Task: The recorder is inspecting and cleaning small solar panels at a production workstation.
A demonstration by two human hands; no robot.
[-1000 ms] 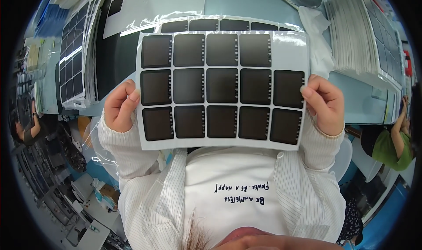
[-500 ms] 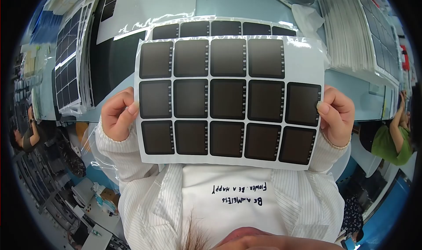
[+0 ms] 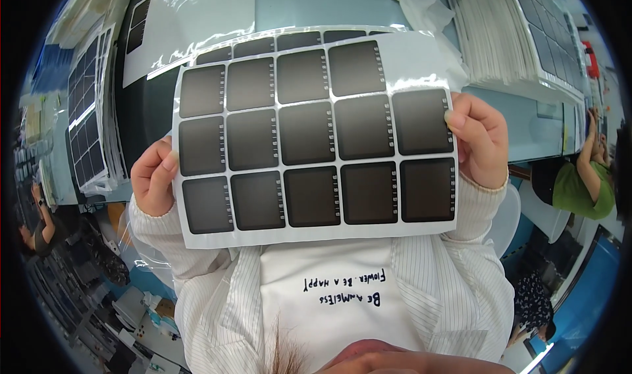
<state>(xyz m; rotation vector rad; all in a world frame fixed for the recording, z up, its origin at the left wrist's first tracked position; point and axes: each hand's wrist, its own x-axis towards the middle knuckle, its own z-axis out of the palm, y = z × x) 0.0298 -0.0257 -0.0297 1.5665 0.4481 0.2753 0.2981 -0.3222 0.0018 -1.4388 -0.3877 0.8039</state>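
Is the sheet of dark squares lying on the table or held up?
Held up: left hand and right hand grip the sheet by its side edges.

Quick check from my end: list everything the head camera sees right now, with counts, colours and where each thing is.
Held sheet: one, white with fourteen dark square patches, gripped by both side edges in mid-frame.
Sheet under it: one, same kind, only its top row shows above the held sheet.
Clear film sheet: one, glossy white, upper left on the table.
Left stack of sheets: one, dark squares on white, far left.
Right stack of sheets: one, tall, white-edged, upper right.
Table: one, pale blue-grey.
Person in green top: one, right edge.
Left hand: on the sheet's left edge.
Right hand: on its right edge.
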